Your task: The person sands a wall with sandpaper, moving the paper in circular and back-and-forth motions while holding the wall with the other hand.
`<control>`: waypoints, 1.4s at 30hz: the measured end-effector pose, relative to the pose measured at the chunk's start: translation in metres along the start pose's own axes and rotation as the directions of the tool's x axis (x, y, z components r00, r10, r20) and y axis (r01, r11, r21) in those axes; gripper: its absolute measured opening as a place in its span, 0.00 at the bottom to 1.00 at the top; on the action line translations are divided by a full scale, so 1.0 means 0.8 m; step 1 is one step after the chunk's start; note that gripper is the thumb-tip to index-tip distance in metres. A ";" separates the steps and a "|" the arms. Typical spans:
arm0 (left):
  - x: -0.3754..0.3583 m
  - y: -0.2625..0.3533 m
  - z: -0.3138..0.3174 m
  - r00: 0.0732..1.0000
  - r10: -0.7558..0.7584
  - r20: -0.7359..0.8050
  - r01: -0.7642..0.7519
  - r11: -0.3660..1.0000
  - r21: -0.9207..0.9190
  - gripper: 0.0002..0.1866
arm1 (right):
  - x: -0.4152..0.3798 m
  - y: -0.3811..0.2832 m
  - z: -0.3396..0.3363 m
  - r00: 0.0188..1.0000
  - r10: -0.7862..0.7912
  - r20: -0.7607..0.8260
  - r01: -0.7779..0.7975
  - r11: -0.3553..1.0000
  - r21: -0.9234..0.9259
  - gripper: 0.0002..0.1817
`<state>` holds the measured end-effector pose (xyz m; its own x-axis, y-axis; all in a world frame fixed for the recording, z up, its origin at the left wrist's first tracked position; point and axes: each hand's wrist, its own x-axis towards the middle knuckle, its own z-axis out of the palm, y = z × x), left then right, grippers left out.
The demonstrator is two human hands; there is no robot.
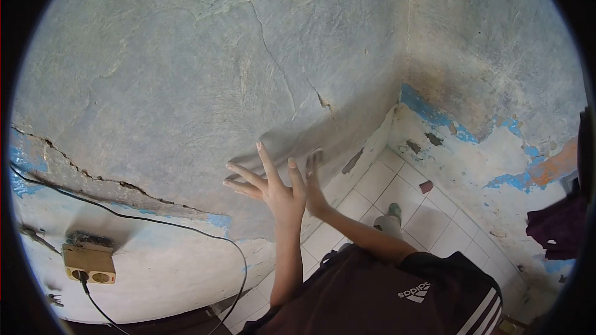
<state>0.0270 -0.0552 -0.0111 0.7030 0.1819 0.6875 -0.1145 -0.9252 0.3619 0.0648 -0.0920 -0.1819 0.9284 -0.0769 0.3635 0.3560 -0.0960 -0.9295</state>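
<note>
My left hand (279, 192) is raised in front of the grey plastered wall (155, 87), its back toward me and its fingers spread wide with nothing in them. Just behind it and to its right, my right hand (315, 183) points upward with its fingers stretched out, partly overlapped by the left thumb. Soft shadows of the hands fall on the plaster close to the fingertips. Above them a thin crack (268, 49) runs down the wall to a small chipped spot (323, 100).
Lower left, a double power socket (90, 265) holds a plug, and a black cable (155, 220) loops across the wall. Peeling blue paint (434, 111) marks the adjoining wall. A foot (394, 212) and a reddish fragment (425, 187) are on the tiled floor (354, 211). Dark cloth (559, 226) hangs right.
</note>
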 end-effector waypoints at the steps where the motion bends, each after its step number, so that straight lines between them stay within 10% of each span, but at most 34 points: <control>1: 0.001 0.005 0.003 1.000 -0.007 0.009 0.007 1.000 0.008 0.35 | 0.001 0.010 -0.005 1.000 0.000 0.005 0.000 1.000 -0.008 0.39; 6: 0.008 0.019 0.016 0.999 0.034 0.014 -0.034 0.999 -0.016 0.35 | 0.074 0.037 -0.056 0.988 0.096 -0.125 -0.043 0.927 0.372 0.37; 14: 0.016 0.041 0.027 0.999 0.034 -0.035 -0.033 0.999 0.034 0.35 | 0.162 -0.053 -0.134 0.991 -0.126 -0.049 0.127 0.992 0.012 0.39; 16: 0.020 0.048 0.037 0.998 0.020 -0.057 -0.017 0.998 0.053 0.36 | 0.171 -0.070 -0.156 0.907 -0.383 0.175 0.419 0.857 -0.300 0.40; 23: 0.047 0.113 0.090 0.996 -0.062 -0.071 0.067 0.995 0.070 0.36 | 0.315 -0.141 -0.264 0.866 -0.497 0.051 0.493 0.833 -0.251 0.40; 27: 0.073 0.163 0.130 0.991 -0.079 -0.111 0.081 0.997 0.018 0.36 | 0.281 -0.108 -0.284 0.750 -0.601 0.276 0.657 0.723 -0.214 0.37; 30: 0.087 0.193 0.154 0.991 -0.118 -0.068 0.117 0.993 -0.017 0.36 | 0.312 -0.093 -0.321 0.724 -0.507 0.467 0.680 0.637 -0.362 0.35; 38: 0.095 0.241 0.191 0.989 -0.149 0.006 0.149 0.989 0.002 0.36 | 0.364 -0.075 -0.375 0.798 -0.524 0.297 0.594 0.767 -0.244 0.35; 42: 0.100 0.252 0.208 0.982 -0.186 -0.020 0.186 0.981 0.047 0.36 | 0.359 -0.073 -0.393 0.826 -0.274 0.492 0.427 0.874 -0.231 0.42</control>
<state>0.1772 -0.2826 0.0122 0.6981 0.3569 0.6207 0.0516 -0.8897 0.4535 0.2772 -0.4207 -0.0034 0.7218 0.4515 0.5245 0.6834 -0.3457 -0.6429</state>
